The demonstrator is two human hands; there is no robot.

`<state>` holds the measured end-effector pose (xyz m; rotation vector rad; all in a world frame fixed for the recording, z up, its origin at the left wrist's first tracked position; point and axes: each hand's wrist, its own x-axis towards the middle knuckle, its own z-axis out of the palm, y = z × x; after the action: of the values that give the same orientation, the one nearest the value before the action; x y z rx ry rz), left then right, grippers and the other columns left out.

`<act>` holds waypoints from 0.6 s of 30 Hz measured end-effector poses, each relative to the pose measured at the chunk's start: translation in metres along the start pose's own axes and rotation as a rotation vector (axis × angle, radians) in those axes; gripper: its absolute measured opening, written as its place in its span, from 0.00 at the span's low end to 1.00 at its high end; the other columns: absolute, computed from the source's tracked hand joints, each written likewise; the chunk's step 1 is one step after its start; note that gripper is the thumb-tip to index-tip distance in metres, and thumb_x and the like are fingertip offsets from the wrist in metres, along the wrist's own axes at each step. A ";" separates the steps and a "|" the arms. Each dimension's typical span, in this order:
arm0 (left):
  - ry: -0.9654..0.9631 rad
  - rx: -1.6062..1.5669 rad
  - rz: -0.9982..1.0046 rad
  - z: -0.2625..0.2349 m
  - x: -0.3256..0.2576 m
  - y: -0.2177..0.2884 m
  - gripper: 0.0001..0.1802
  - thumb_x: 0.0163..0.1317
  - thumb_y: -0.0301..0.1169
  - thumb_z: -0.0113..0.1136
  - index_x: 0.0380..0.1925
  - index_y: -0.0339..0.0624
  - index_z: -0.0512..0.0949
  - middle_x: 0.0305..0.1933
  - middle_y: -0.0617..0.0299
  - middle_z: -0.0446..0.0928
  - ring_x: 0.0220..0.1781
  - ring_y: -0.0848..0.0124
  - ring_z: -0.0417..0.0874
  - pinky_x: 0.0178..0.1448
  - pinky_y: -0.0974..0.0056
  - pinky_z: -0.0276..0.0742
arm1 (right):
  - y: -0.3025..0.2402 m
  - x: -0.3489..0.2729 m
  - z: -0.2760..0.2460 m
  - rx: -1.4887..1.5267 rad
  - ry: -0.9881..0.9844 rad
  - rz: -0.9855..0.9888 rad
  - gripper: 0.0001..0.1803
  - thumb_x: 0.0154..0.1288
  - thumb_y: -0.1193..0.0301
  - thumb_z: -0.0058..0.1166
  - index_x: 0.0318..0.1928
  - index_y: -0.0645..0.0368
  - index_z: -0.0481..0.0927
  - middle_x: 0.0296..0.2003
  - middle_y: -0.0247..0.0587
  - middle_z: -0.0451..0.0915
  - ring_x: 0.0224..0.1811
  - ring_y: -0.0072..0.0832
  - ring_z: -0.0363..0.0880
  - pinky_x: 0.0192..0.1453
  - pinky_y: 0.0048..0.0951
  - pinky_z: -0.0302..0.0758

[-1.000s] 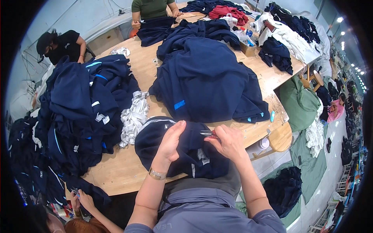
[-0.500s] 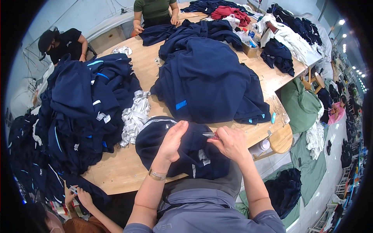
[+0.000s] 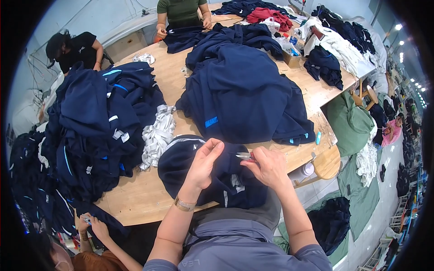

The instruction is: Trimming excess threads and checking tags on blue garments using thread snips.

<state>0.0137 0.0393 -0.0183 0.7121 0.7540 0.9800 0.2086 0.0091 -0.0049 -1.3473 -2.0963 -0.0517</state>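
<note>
Table (image 3: 135, 203) heaped with clothes (image 3: 239, 86); near garment (image 3: 175, 161), progress unclear; snips (image 3: 243, 155) held by right hand (image 3: 270, 167); left hand (image 3: 203, 165), grasp indeterminable

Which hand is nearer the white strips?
Left. The left hand is right of the white strips, over the dark garment; the right hand, holding snips, is farther right.

Right hand (image 3: 268, 166) holding snips (image 3: 245, 156), navy garment (image 3: 220, 174) beneath
</note>
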 end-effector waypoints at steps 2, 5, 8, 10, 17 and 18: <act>0.032 -0.008 0.036 0.000 0.000 0.000 0.05 0.64 0.32 0.56 0.34 0.44 0.74 0.34 0.73 0.73 0.38 0.85 0.70 0.46 0.76 0.65 | -0.002 0.000 0.000 0.014 -0.007 0.015 0.20 0.52 0.52 0.60 0.25 0.54 0.70 0.19 0.36 0.71 0.19 0.36 0.73 0.24 0.33 0.66; 0.015 -0.008 0.041 0.002 -0.001 0.003 0.05 0.63 0.30 0.58 0.35 0.42 0.75 0.35 0.71 0.76 0.37 0.84 0.73 0.45 0.76 0.67 | -0.002 0.000 0.001 0.012 -0.026 0.021 0.20 0.51 0.53 0.61 0.25 0.55 0.70 0.19 0.37 0.71 0.20 0.38 0.72 0.25 0.35 0.66; 0.046 0.023 0.039 0.001 -0.001 0.002 0.06 0.62 0.29 0.59 0.37 0.40 0.75 0.36 0.67 0.77 0.37 0.82 0.75 0.44 0.76 0.69 | -0.003 0.001 0.001 -0.005 -0.035 -0.004 0.19 0.51 0.53 0.61 0.25 0.54 0.70 0.19 0.36 0.71 0.19 0.37 0.72 0.24 0.34 0.66; 0.047 0.022 0.050 0.004 -0.003 0.004 0.07 0.62 0.29 0.59 0.38 0.39 0.75 0.37 0.66 0.77 0.38 0.82 0.75 0.45 0.76 0.69 | -0.004 0.003 0.000 -0.007 -0.031 -0.021 0.19 0.51 0.53 0.61 0.25 0.54 0.70 0.19 0.36 0.71 0.19 0.36 0.72 0.24 0.34 0.66; 0.025 0.044 0.046 0.007 -0.004 0.007 0.11 0.62 0.28 0.57 0.43 0.37 0.74 0.39 0.65 0.77 0.39 0.81 0.76 0.45 0.77 0.71 | -0.003 0.006 -0.005 -0.140 -0.032 -0.097 0.20 0.53 0.50 0.58 0.24 0.52 0.70 0.18 0.32 0.69 0.18 0.28 0.73 0.23 0.29 0.64; 0.025 0.044 0.046 0.008 -0.005 0.008 0.11 0.62 0.28 0.57 0.43 0.37 0.74 0.39 0.65 0.77 0.39 0.81 0.76 0.45 0.77 0.71 | -0.003 0.006 -0.005 -0.145 -0.031 -0.100 0.20 0.53 0.50 0.58 0.25 0.52 0.70 0.18 0.32 0.69 0.18 0.27 0.73 0.23 0.29 0.64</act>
<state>0.0154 0.0367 -0.0062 0.7593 0.7859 1.0189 0.2065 0.0108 0.0034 -1.3329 -2.2211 -0.2294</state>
